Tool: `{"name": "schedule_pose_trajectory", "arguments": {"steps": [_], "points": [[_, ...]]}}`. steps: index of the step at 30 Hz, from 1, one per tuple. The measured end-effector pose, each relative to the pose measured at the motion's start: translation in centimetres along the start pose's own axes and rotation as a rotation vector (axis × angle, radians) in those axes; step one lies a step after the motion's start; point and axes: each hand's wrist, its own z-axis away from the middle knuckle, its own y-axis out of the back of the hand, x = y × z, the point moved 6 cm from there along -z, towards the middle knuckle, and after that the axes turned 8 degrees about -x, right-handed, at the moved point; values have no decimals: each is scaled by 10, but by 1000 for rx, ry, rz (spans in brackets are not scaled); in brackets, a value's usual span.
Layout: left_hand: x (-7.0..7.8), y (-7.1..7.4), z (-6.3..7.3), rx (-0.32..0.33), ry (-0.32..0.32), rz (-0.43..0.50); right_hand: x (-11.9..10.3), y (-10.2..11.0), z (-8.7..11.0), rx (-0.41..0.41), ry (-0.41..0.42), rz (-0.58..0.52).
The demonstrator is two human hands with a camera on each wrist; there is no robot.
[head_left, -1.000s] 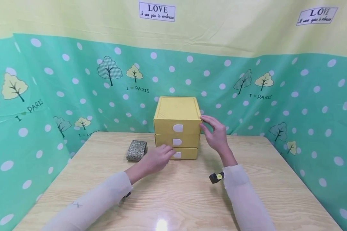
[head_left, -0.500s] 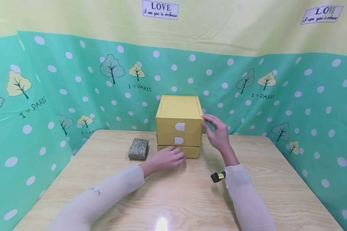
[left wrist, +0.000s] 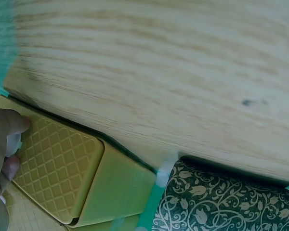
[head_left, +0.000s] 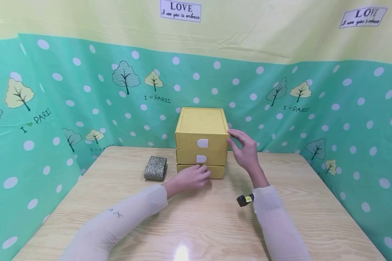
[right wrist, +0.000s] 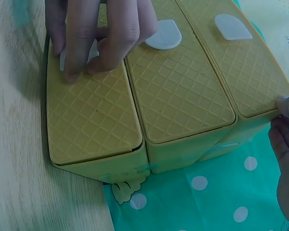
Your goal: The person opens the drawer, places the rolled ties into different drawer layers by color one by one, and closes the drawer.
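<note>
A yellow three-drawer box (head_left: pixel 202 120) stands at the back of the table, each front waffle-textured with a white tab handle. My left hand (head_left: pixel 192 177) is at the bottom drawer (head_left: pixel 218 172), hiding its handle in the head view. In the right wrist view its curled fingers pinch that white handle (right wrist: pixel 93 50). The bottom drawer looks closed. Higher up, my right hand (head_left: pixel 247 150) touches the box's upper right front corner with extended fingers. Its thumb (right wrist: pixel 288 105) lies against the top drawer's front edge in the right wrist view.
A dark floral-patterned block-like object (head_left: pixel 155 168) sits left of the drawer box on the wooden table (head_left: pixel 196 221). Behind the table hangs a green dotted cloth (head_left: pixel 94 90). A black wrist camera (head_left: pixel 245 200) is strapped at my right sleeve.
My left hand has moved right across the bottom drawer and its fingers now curl at the handle. The view shifted slightly. My right hand stays at the box's upper corner.
</note>
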Motion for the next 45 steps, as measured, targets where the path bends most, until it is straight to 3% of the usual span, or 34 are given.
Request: {"name": "schedule_pose_trajectory", "arguments": {"steps": [10, 31, 45], "points": [[1, 1, -2, -16, -13, -48, 1, 1, 0, -4, -23, 4], [5, 1, -1, -8, -40, -53, 0, 1, 0, 4, -6, -5], [11, 7, 2, 44, -29, -80, 0, 0, 0, 11, 9, 2]]}}
